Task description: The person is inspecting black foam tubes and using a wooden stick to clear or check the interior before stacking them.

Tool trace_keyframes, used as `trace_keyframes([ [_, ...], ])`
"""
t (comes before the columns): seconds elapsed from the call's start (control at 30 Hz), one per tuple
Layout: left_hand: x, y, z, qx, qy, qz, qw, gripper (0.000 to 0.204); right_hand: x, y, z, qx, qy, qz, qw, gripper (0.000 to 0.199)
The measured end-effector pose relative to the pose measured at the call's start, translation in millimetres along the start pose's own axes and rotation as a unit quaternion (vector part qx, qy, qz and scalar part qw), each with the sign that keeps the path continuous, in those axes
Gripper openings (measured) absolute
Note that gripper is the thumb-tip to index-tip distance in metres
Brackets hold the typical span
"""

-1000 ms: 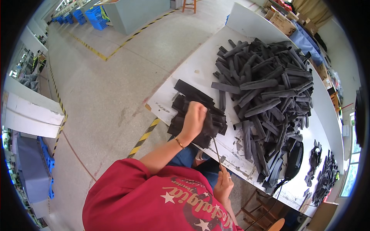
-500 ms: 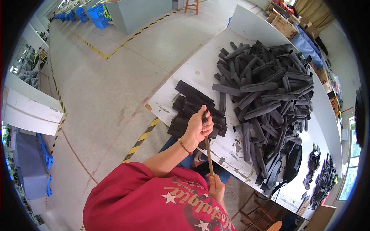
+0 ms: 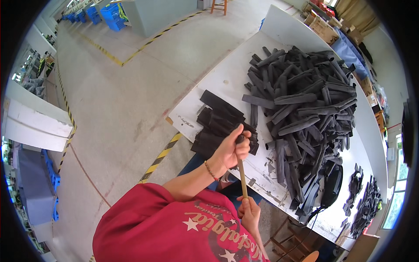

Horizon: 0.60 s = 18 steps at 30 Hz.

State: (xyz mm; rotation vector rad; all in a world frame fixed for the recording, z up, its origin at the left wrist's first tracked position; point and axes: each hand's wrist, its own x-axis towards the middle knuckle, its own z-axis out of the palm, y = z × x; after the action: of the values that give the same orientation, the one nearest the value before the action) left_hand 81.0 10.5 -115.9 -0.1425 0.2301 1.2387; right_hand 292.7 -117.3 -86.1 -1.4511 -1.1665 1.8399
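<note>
White worktable (image 3: 227, 78), big pile of black strips (image 3: 305, 109). Left hand (image 3: 231, 150) fisted round one strip (image 3: 241, 139), right hand (image 3: 249, 214) gripping a wooden stick (image 3: 242, 179); looks mid-push, next needs steady aim.

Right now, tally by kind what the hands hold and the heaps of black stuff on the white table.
Thin wooden rod, gripped by the left hand and the right hand: 1
Large heap of black tube-shaped strips: 1
Flat stack of black sheets: 1
Small heaps of black parts at the table's far end: 2
Total: 5
</note>
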Motion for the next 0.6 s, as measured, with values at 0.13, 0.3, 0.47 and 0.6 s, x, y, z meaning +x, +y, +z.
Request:
trace_keyframes([
  [0.13,10,13,2,0.034,0.006,0.085,0.996,0.031,0,21,-6,-0.346,0.056,-0.183,0.919,0.019],
  [0.3,12,3,-6,0.03,0.077,0.086,0.993,0.029,-9,28,-10,-0.435,0.104,-0.209,0.87,0.017],
  [0.47,10,2,-2,0.045,0.059,0.097,0.993,0.028,-17,15,-21,-0.112,-0.02,0.019,0.993,0.021],
  [0.6,7,1,5,0.032,0.035,0.083,0.995,0.028,-21,15,-22,-0.029,-0.06,0.017,0.998,0.023],
])
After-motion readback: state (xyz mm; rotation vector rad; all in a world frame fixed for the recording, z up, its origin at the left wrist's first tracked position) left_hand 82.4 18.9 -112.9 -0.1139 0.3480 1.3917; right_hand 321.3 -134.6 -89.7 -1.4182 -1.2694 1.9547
